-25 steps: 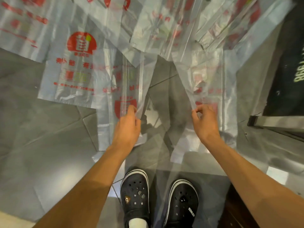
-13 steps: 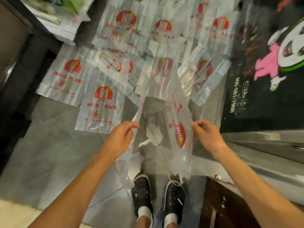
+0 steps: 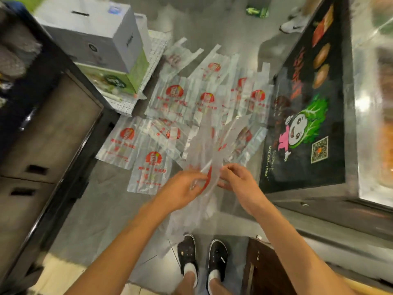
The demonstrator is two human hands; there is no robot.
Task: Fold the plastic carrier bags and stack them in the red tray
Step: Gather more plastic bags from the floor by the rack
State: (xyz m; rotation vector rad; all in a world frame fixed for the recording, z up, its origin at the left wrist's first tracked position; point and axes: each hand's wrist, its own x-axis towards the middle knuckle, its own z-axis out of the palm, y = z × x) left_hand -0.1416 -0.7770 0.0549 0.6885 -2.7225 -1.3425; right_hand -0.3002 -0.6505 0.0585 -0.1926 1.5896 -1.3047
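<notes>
I am looking down at a grey tiled floor (image 3: 102,209), which is taking up most of the view. To the right, a black display panel (image 3: 306,128) is showing a cartoon cabbage-headed figure, a QR code and digits that seem to end in 7998; the red characters above are too blurred for me to read. At upper left, a grey and green carton (image 3: 110,54) is sitting on a white gridded sheet. Spread over the floor between carton and panel, many clear carrier bags (image 3: 153,167) are lying flat and overlapping, each carrying a round red logo with red characters below, too small to read. I am seeing one bag (image 3: 204,158) held up above the black shoes (image 3: 202,256), its long axis running away from me, the far end over the pile. The left hand (image 3: 180,191) and right hand (image 3: 236,179) are close together, fingers curled and pinching this bag's near part.
</notes>
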